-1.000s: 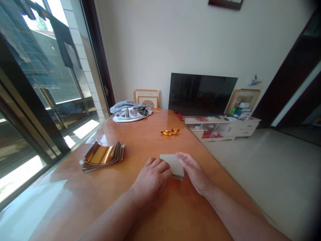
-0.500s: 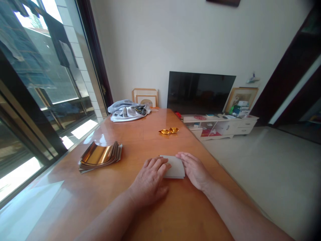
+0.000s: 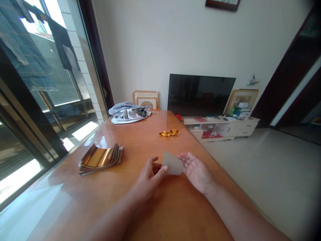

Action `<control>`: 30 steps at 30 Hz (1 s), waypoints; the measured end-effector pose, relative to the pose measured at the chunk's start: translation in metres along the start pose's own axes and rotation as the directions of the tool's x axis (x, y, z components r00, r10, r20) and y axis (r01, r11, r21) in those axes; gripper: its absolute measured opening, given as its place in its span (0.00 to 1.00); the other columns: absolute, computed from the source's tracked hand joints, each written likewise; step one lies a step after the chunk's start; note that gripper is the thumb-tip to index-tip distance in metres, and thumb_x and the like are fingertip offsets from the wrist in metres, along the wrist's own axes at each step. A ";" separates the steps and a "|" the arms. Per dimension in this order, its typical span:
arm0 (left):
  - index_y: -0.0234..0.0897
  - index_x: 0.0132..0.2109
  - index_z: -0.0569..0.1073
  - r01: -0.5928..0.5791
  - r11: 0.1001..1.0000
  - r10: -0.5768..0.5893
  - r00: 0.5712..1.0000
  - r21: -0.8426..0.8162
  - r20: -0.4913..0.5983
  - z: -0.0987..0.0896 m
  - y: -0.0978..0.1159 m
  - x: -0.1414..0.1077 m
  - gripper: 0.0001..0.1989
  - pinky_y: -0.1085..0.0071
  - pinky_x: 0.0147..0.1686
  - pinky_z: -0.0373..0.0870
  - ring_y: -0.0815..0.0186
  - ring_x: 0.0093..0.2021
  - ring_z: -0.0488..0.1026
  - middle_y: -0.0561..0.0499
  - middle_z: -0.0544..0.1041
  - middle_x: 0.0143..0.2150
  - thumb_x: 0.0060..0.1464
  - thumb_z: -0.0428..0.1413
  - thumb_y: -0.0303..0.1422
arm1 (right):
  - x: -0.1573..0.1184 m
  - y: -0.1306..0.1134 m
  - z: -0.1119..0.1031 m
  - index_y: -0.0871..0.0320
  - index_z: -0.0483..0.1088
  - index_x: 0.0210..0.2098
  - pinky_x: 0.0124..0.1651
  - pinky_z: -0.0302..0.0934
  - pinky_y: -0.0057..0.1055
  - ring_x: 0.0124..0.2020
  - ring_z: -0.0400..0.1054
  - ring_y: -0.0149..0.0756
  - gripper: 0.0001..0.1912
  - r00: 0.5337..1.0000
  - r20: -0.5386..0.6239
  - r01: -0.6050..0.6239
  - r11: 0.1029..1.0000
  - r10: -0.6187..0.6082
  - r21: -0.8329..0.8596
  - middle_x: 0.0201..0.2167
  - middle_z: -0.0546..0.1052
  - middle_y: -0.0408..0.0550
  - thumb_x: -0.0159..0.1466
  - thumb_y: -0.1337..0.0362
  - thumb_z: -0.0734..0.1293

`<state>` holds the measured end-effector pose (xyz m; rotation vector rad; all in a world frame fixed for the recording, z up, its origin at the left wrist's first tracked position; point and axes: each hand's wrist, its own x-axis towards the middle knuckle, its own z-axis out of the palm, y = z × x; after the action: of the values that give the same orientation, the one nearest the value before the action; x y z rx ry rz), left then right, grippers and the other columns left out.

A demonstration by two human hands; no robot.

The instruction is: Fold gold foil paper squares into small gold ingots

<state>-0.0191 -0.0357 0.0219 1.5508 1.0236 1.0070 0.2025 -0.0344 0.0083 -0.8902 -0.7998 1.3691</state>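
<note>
A small sheet of pale grey paper (image 3: 173, 164) is raised and curved just above the wooden table, between my two hands. My left hand (image 3: 154, 174) pinches its left edge, thumb in front and fingers behind. My right hand (image 3: 197, 169) is at the paper's right edge with the palm turned up and fingers loosely stretched, the fingertips touching or very near the edge. Beyond my hands lies a folded piece of shiny gold foil paper (image 3: 169, 133), pinched in at its middle. To the left is a curved stack of gold foil sheets (image 3: 100, 157).
The long wooden table (image 3: 120, 207) runs away from me. Bundled grey cloth (image 3: 129, 113) sits at its far end. A pale sheet (image 3: 32, 211) covers the near left corner. A television (image 3: 200, 95) and a low white cabinet (image 3: 225, 129) stand beyond, and a glass door is on the left.
The paper lay flat under my left hand; now it is lifted and curved, with my left thumb in front of it. My right hand has turned its palm upward. The camera tilted up slightly.
</note>
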 end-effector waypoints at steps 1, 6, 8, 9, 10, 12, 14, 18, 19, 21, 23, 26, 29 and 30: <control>0.35 0.60 0.64 0.053 0.994 -0.047 0.997 -0.100 0.059 0.001 0.000 0.002 0.29 0.60 0.51 0.71 0.57 0.50 0.75 0.41 0.76 0.49 0.58 0.58 0.48 | -0.001 0.000 0.001 0.53 0.76 0.41 0.61 0.63 0.47 0.59 0.68 0.48 0.17 1.000 0.006 0.005 1.000 -0.005 0.005 0.50 0.79 0.52 0.64 0.47 0.66; 0.35 0.47 0.74 0.076 0.958 -0.027 0.984 -0.276 0.178 0.001 0.000 0.007 0.19 0.65 0.50 0.71 0.59 0.46 0.75 0.45 0.79 0.44 0.55 0.63 0.43 | -0.007 -0.001 0.008 0.52 0.75 0.44 0.63 0.61 0.46 0.60 0.67 0.47 0.16 0.996 0.071 0.057 0.998 -0.058 0.017 0.53 0.78 0.51 0.64 0.49 0.66; 0.34 0.46 0.75 0.108 0.945 -0.050 0.981 -0.308 0.188 0.000 0.000 0.008 0.17 0.65 0.48 0.71 0.60 0.43 0.75 0.45 0.80 0.43 0.54 0.63 0.41 | -0.007 -0.001 0.009 0.51 0.75 0.46 0.64 0.59 0.47 0.61 0.66 0.46 0.16 0.991 0.090 0.096 0.995 -0.095 -0.005 0.55 0.76 0.49 0.65 0.49 0.67; 0.34 0.45 0.75 0.126 0.938 -0.067 0.980 -0.324 0.187 0.000 0.001 0.008 0.17 0.65 0.46 0.71 0.60 0.42 0.75 0.46 0.80 0.42 0.53 0.64 0.40 | -0.007 0.000 0.009 0.50 0.75 0.47 0.65 0.58 0.47 0.63 0.64 0.46 0.17 0.989 0.083 0.123 0.992 -0.119 -0.037 0.57 0.75 0.49 0.65 0.49 0.67; 0.34 0.45 0.75 0.143 0.931 -0.086 0.980 -0.337 0.177 -0.001 0.001 0.008 0.17 0.67 0.44 0.72 0.61 0.40 0.75 0.46 0.80 0.40 0.52 0.64 0.40 | -0.007 0.000 0.009 0.50 0.74 0.49 0.66 0.55 0.47 0.64 0.62 0.45 0.18 0.987 0.065 0.150 0.985 -0.145 -0.090 0.58 0.74 0.48 0.64 0.48 0.67; 0.35 0.45 0.74 0.175 0.925 -0.137 0.982 -0.339 0.133 -0.002 0.001 0.007 0.18 0.71 0.37 0.71 0.65 0.35 0.75 0.48 0.79 0.37 0.50 0.65 0.38 | -0.008 0.000 0.008 0.48 0.73 0.52 0.69 0.50 0.47 0.66 0.59 0.45 0.21 0.981 0.022 0.194 0.948 -0.195 -0.253 0.61 0.72 0.47 0.64 0.48 0.68; 0.35 0.47 0.73 0.215 0.927 -0.202 0.976 -0.307 0.075 -0.003 0.001 0.006 0.18 0.76 0.28 0.66 0.69 0.29 0.72 0.51 0.78 0.34 0.50 0.64 0.38 | -0.012 0.000 0.008 0.48 0.72 0.55 0.69 0.48 0.48 0.66 0.58 0.46 0.23 0.967 0.024 0.238 0.862 -0.254 -0.447 0.62 0.71 0.47 0.64 0.49 0.69; 0.35 0.49 0.70 0.277 0.921 -0.286 0.958 -0.273 0.006 -0.006 0.001 0.005 0.18 0.79 0.21 0.60 0.73 0.23 0.69 0.53 0.76 0.31 0.52 0.61 0.35 | -0.027 -0.003 0.014 0.47 0.73 0.54 0.67 0.52 0.48 0.63 0.62 0.49 0.20 0.858 0.267 0.486 0.526 -0.439 -0.698 0.58 0.73 0.49 0.62 0.57 0.70; 0.35 0.49 0.69 0.280 0.918 -0.294 0.956 -0.282 -0.008 -0.007 0.001 0.005 0.18 0.79 0.21 0.61 0.73 0.24 0.69 0.53 0.76 0.31 0.53 0.61 0.34 | -0.031 -0.004 0.016 0.47 0.72 0.54 0.67 0.52 0.48 0.63 0.61 0.49 0.22 0.814 0.357 0.553 0.427 -0.458 -0.716 0.58 0.73 0.49 0.61 0.59 0.71; 0.34 0.49 0.68 0.282 0.909 -0.306 0.951 -0.308 -0.034 -0.008 0.001 0.006 0.18 0.79 0.22 0.63 0.73 0.24 0.70 0.53 0.76 0.32 0.53 0.61 0.33 | -0.035 -0.003 0.020 0.47 0.70 0.56 0.66 0.53 0.49 0.63 0.61 0.51 0.26 0.739 0.509 0.646 0.251 -0.441 -0.721 0.58 0.72 0.50 0.57 0.62 0.73; 0.35 0.50 0.68 0.286 0.900 -0.313 0.949 -0.330 -0.032 -0.008 0.001 0.006 0.19 0.79 0.23 0.64 0.73 0.25 0.71 0.52 0.77 0.34 0.52 0.62 0.32 | -0.037 0.000 0.023 0.49 0.68 0.56 0.63 0.55 0.50 0.60 0.62 0.52 0.28 0.698 0.594 0.683 0.120 -0.401 -0.721 0.57 0.72 0.51 0.56 0.65 0.73; 0.35 0.51 0.67 0.285 0.898 -0.306 0.952 -0.336 -0.012 -0.008 0.001 0.006 0.21 0.79 0.23 0.64 0.73 0.25 0.72 0.53 0.76 0.33 0.51 0.63 0.32 | -0.035 0.004 0.023 0.51 0.70 0.47 0.54 0.60 0.47 0.50 0.67 0.48 0.17 0.694 0.617 0.662 -0.009 -0.371 -0.749 0.48 0.76 0.50 0.59 0.71 0.68; 0.35 0.53 0.65 0.286 0.900 -0.302 0.953 -0.328 0.002 -0.007 0.002 0.005 0.25 0.79 0.23 0.65 0.72 0.26 0.72 0.53 0.76 0.33 0.50 0.65 0.31 | -0.035 0.005 0.022 0.52 0.69 0.36 0.45 0.60 0.42 0.40 0.67 0.44 0.10 0.706 0.628 0.636 -0.096 -0.327 -0.766 0.36 0.76 0.47 0.62 0.74 0.64; 0.36 0.53 0.65 0.289 0.899 -0.304 0.953 -0.329 0.007 -0.007 0.002 0.005 0.26 0.79 0.24 0.66 0.72 0.26 0.73 0.53 0.76 0.33 0.49 0.65 0.31 | -0.035 0.005 0.022 0.52 0.69 0.35 0.44 0.59 0.42 0.39 0.66 0.43 0.09 0.705 0.636 0.636 -0.117 -0.314 -0.763 0.35 0.76 0.47 0.62 0.74 0.64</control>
<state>-0.0244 -0.0296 0.0253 1.0670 1.0281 0.9435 0.1787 -0.0684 0.0154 -1.1918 -2.1811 -0.0377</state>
